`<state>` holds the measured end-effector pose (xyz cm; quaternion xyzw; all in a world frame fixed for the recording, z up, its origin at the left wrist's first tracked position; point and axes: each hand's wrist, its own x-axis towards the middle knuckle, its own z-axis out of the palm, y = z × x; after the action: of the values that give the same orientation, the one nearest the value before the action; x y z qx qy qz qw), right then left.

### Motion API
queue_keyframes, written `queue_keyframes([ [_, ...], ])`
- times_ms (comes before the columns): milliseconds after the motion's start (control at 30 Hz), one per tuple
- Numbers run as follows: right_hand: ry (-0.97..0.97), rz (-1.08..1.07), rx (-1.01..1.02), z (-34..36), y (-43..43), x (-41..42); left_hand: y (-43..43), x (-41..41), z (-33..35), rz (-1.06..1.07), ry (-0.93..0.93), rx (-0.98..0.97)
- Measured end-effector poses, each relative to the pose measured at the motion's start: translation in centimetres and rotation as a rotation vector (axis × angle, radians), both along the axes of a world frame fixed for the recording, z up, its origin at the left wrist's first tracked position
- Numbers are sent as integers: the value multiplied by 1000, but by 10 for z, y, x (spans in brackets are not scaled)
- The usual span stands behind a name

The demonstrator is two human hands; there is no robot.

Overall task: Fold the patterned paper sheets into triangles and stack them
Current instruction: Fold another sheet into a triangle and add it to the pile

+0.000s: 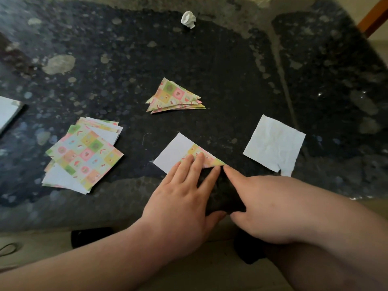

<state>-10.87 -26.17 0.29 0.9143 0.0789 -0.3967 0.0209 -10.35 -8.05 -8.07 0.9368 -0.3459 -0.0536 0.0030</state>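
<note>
While L hand presses sheet, R hand touches corner.

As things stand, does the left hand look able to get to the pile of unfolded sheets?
Probably yes: the left hand presses the half-folded sheet, and only bare table lies between it and the pile to its left.

The place looked like a room in a home, not a workshop or an office. The work surface was a dark, speckled polished-stone table with pale mottled patches, and a piece of brown wooden furniture, perhaps a chair, showed past its far right corner. Pale floor lay below the near edge. Hobby things lay loose on the stone: a pile of patterned paper sheets, a stack of folded triangles, a white tissue square and a crumpled paper ball.
</note>
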Motion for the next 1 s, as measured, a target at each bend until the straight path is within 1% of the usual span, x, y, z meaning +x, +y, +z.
queue_keyframes([
  [200,11,1,3,-1,2,-3,-3,1,-1,11,21,22],
  [467,19,-56,-27,-3,0,-1,-5,0,1,11,26,23],
  [800,16,-67,11,0,0,1,-5,1,1,14,20,29],
  [867,27,-128,30,1,-4,7,-5,2,1,16,17,26],
  [900,27,-203,74,1,-8,12,-6,2,1,18,20,25],
  [1000,22,-539,331,-5,-22,33,-7,3,2,26,26,34],
])
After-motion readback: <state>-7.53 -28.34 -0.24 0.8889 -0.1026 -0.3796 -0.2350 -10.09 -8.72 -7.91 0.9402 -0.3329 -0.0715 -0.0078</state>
